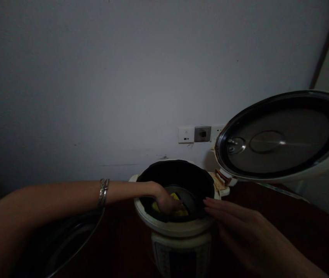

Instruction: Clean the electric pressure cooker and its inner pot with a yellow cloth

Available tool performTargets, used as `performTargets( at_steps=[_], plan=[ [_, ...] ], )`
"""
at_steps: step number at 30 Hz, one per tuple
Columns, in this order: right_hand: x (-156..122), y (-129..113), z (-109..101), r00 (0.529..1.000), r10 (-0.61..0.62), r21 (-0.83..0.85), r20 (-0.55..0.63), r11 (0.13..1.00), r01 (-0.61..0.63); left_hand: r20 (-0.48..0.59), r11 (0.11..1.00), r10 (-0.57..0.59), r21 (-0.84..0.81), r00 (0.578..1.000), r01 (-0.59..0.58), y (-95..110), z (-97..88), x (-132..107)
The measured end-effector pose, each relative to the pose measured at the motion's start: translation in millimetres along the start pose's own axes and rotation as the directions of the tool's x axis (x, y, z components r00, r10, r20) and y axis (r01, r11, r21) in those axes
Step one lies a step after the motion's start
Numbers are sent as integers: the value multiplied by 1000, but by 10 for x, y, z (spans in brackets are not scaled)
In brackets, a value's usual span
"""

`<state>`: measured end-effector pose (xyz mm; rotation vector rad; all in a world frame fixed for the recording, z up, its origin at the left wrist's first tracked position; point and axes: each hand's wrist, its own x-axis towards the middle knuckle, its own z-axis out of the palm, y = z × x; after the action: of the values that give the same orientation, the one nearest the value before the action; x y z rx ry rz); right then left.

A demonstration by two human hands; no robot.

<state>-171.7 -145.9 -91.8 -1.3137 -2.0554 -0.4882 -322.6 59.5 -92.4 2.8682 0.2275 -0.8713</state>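
Note:
My left hand reaches down inside an electric pressure cooker, its fingers over a yellow cloth pressed against the inner side near the front. Whether the cloth is a sponge cloth or a rag is too dark to tell. At the cooker's right rim, my right hand has its fingers stretched out together, the tips at the edge, holding nothing. The cooker's lid stands raised on its hinge to the right, its metal underside facing me.
Behind the cooker is a pale wall with sockets and a grey switch plate. A dark, shiny-rimmed basin sits at the lower left beneath my left forearm. The cooker stands on a dark reddish table.

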Motion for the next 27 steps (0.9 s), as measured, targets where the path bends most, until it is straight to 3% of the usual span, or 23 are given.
performTargets(
  at_steps=[3,6,8,12,15,18,21,23,25,27],
  plan=[
    [0,12,9,999,8,10,37,1000,-9,106,987,41,-156,993,-24,30,-5,-87],
    [-7,37,33,999,1,52,40,999,-3,79,941,23,-339,997,5,40,-31,-159],
    [-14,54,49,999,1,78,42,997,-4,141,901,11,-430,990,52,48,-51,-197],
    [-22,79,55,999,15,107,39,994,-19,240,875,-41,-459,970,151,52,-105,-271],
    [-1,97,30,997,25,137,67,990,-34,118,904,-86,-408,989,127,48,-197,-360],
    [73,124,-27,998,35,164,61,985,-45,-150,904,-75,-428,986,3,84,-394,-521],
    [223,160,-104,998,56,183,-32,982,-49,-434,851,-129,-510,891,-125,200,-675,-747],
    [363,182,-144,988,102,211,-118,975,-75,-602,801,-240,-566,761,-195,315,-845,-894],
    [521,201,-155,963,194,304,-185,944,-131,-695,734,-343,-618,632,-281,439,-951,-1009],
    [676,210,-136,932,310,487,-186,853,-187,-730,667,-409,-649,547,-367,548,-977,-1080]
  ],
)
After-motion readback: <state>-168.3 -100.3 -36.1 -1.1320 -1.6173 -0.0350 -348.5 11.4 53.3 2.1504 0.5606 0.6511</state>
